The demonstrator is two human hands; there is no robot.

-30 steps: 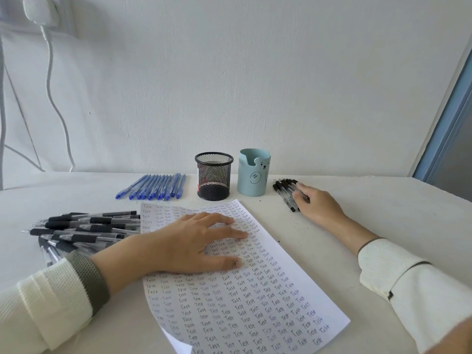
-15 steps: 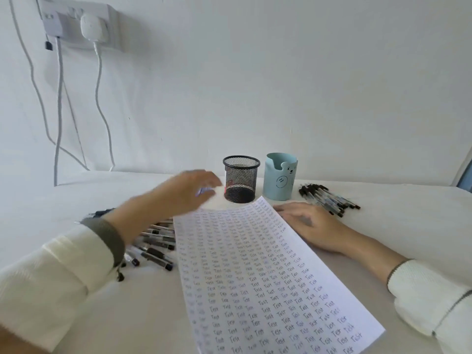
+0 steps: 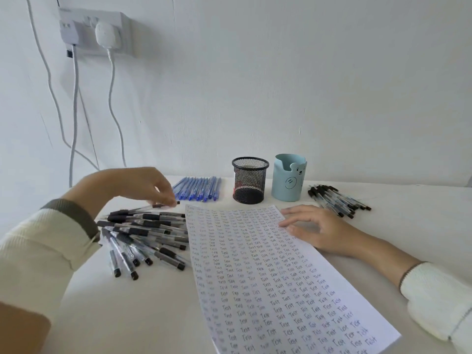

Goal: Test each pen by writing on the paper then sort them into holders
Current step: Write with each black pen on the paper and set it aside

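A sheet of paper [image 3: 268,272] covered in rows of the word "Test" lies in front of me. My right hand [image 3: 314,227] rests flat on its upper right edge, fingers straight. My left hand [image 3: 138,185] pinches a black-capped pen [image 3: 163,205] at the top of a loose pile of black pens [image 3: 145,233] left of the paper. Behind the paper stand a black mesh holder [image 3: 249,180] and a light blue bear holder [image 3: 288,178]; I see no pens in either.
A neat row of blue pens [image 3: 198,188] lies left of the mesh holder. A second bunch of black pens [image 3: 337,199] lies right of the blue holder. A wall socket [image 3: 94,31] with hanging cables is at the upper left.
My left hand left the paper, swung over to the black pen pile and pinched a pen. My right hand moved from the right-hand pens onto the paper's edge. The view shifted left.
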